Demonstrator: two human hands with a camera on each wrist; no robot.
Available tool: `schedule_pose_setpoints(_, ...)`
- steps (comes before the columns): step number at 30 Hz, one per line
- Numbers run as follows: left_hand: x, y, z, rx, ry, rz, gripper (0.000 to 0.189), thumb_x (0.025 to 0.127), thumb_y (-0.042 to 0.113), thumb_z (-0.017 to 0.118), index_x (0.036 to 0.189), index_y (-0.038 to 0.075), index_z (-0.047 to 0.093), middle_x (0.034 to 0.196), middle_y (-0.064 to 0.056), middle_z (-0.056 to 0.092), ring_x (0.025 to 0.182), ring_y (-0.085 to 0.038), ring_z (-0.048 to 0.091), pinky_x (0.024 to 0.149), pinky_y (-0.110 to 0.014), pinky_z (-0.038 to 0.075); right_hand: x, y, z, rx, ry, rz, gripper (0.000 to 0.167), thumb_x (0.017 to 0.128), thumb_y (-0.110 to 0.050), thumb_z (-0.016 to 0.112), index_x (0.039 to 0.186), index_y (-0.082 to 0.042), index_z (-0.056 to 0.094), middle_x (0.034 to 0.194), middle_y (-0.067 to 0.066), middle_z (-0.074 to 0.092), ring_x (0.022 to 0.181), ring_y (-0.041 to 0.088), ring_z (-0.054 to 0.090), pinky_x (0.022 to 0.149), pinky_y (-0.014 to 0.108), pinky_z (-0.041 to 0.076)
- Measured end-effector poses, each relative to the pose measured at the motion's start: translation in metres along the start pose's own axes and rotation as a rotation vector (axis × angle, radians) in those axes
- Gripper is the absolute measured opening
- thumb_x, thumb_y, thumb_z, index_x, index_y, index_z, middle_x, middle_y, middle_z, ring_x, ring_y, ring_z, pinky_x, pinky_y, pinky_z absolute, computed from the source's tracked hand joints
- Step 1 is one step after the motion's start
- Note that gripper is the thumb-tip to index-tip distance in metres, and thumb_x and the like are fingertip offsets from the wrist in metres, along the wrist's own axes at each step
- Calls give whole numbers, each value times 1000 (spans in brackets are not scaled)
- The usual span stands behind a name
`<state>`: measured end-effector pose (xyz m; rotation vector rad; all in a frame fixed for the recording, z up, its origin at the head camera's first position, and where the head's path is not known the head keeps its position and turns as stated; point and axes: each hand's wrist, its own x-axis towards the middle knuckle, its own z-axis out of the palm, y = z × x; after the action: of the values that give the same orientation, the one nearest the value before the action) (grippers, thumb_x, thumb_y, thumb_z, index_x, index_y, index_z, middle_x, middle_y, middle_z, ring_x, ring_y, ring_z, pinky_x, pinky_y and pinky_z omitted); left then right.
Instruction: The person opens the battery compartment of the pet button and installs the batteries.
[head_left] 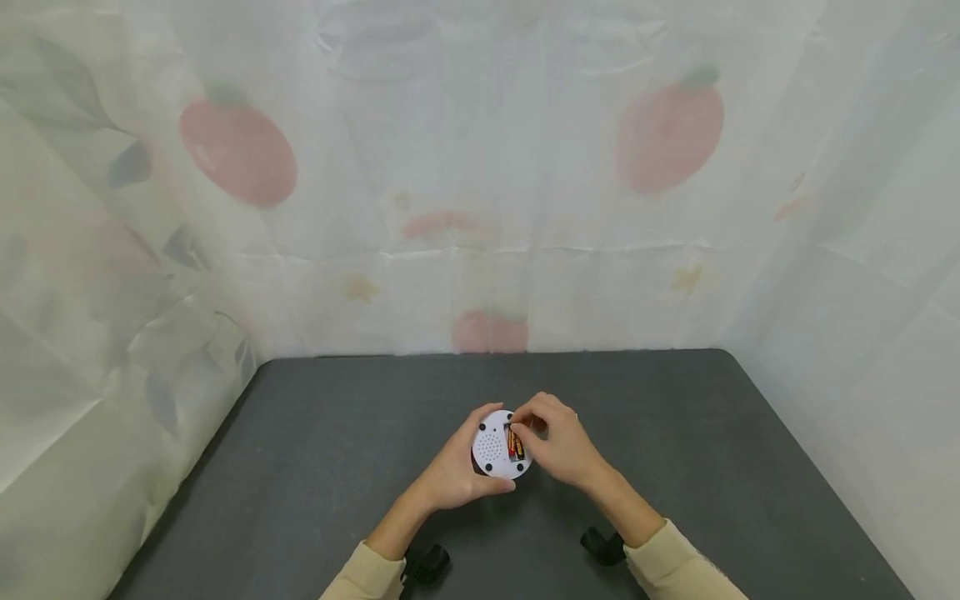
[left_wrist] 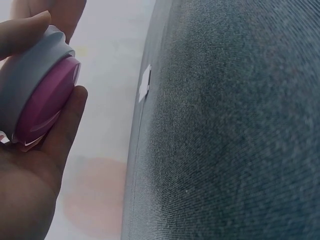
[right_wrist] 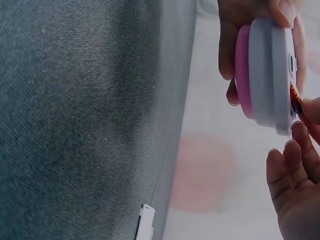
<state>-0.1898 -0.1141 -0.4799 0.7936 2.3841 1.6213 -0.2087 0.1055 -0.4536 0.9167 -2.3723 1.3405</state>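
My left hand (head_left: 453,471) grips a round white device (head_left: 489,446) by its edge, fingers on one side and thumb on the other. Its back faces up in the head view, showing speaker holes, small black feet and an uncovered battery compartment with black-and-orange batteries (head_left: 516,443). The opposite side is pink (left_wrist: 50,102), as the left wrist view shows. My right hand (head_left: 561,442) is at the compartment, thumb and forefinger pinching one battery (right_wrist: 295,98). That battery stands tilted, one end out of the compartment. The other right fingers (right_wrist: 295,162) are bent beside the device.
Below the hands lies a dark grey table (head_left: 337,450). A small flat white piece (right_wrist: 145,222) rests on it near the far edge. Printed white curtains (head_left: 465,167) enclose the table at the back and sides. Black wrist-worn gear (head_left: 431,565) sits by each forearm.
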Motion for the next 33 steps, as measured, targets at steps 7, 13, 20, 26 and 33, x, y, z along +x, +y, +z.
schedule_pose_setpoints(7,0,1,1,17,7,-11,101,80,26,89,157,37,24,134,0,49,105,-19,59,84,-33,53,1,3,1,102,0,85,6,93,-13,75,98,-17,72,95,-5,58,80,14,52,72,32,47)
schedule_pose_setpoints(13,0,1,1,29,15,7,102,80,27,89,159,30,24,134,0,48,105,-20,59,83,-33,53,4,8,2,266,-61,314,26,94,-21,74,117,-11,67,103,5,59,86,20,54,74,32,49)
schedule_pose_setpoints(20,1,1,0,41,19,29,103,79,23,89,159,21,25,134,0,49,105,-19,59,84,-33,52,7,15,6,601,-160,548,34,97,-24,70,124,-4,62,115,11,61,100,24,57,86,36,49)
schedule_pose_setpoints(26,0,2,1,68,21,27,103,79,21,90,159,20,25,134,0,49,105,-19,57,86,-33,50,7,16,11,752,-120,615,28,94,-17,73,117,-5,63,113,9,60,103,25,55,88,38,47)
schedule_pose_setpoints(33,-1,3,1,68,17,-7,104,77,19,90,156,37,25,133,1,50,104,-19,58,87,-33,48,6,18,16,830,-104,622,22,92,-10,72,111,-4,62,107,9,57,100,24,54,83,35,47)
